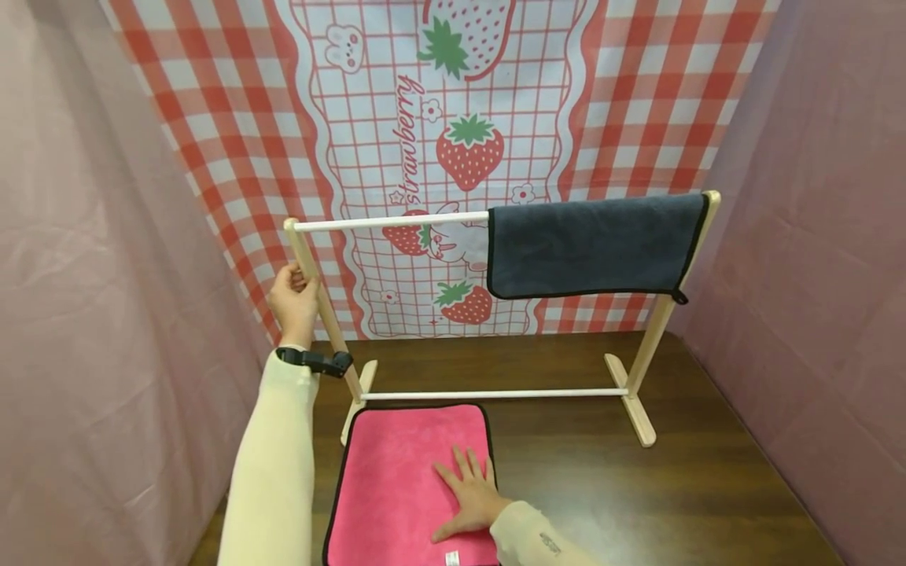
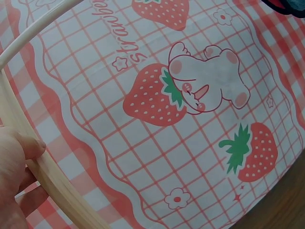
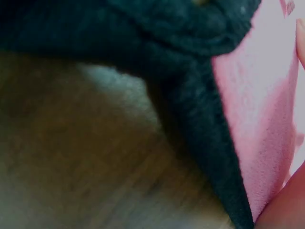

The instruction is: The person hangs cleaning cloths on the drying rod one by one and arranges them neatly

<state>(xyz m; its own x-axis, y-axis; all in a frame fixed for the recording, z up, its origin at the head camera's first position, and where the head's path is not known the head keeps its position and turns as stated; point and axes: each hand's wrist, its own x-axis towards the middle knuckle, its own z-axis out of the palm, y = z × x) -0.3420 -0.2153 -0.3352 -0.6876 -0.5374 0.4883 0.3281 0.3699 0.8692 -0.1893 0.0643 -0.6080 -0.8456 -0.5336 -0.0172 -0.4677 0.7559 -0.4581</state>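
Note:
A wooden drying rack (image 1: 658, 314) stands on a dark wooden table (image 1: 637, 487). Over the right part of its white top bar (image 1: 389, 223) hangs a dark grey towel (image 1: 591, 245). My left hand (image 1: 292, 300) grips the rack's left upright post (image 1: 316, 292); in the left wrist view the fingers (image 2: 21, 152) curl round that post (image 2: 52, 176). A pink towel (image 1: 396, 479) with black trim lies flat in front of the rack. My right hand (image 1: 470, 491) rests flat on its right side, fingers straight. The right wrist view shows the pink towel's (image 3: 267, 109) black edge up close, blurred.
A red-checked strawberry cloth (image 1: 439, 141) hangs behind the rack. Pink fabric walls (image 1: 85, 275) close in on the left and right. The rack's lower white bar (image 1: 495, 394) runs just beyond the pink towel. Bare table lies to the right of the towel.

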